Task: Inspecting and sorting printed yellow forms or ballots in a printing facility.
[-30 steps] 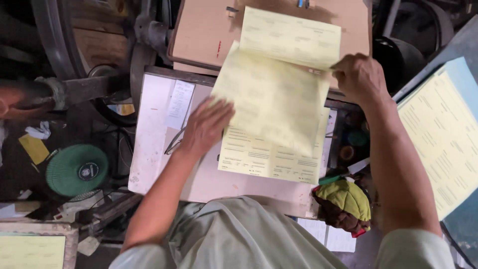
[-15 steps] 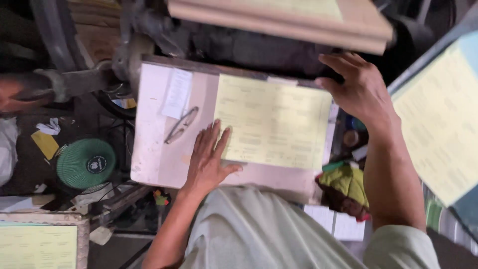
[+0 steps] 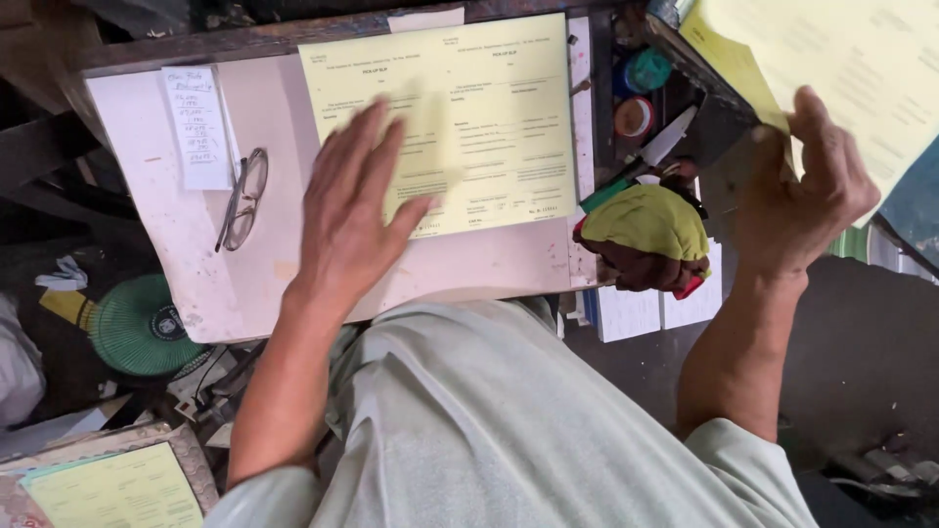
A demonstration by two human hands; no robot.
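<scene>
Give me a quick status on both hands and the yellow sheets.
Left hand flat on the yellow form on the board. Right hand gripping the edge of the yellow stack. Glasses lie beside the form.

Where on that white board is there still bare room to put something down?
Bare patches on the white board: the strip below the yellow form toward the near edge, right of the left hand, and the corner below the glasses. Crowded: the right side, with the yellow-green cloth bundle and small pots, near the right hand.
</scene>
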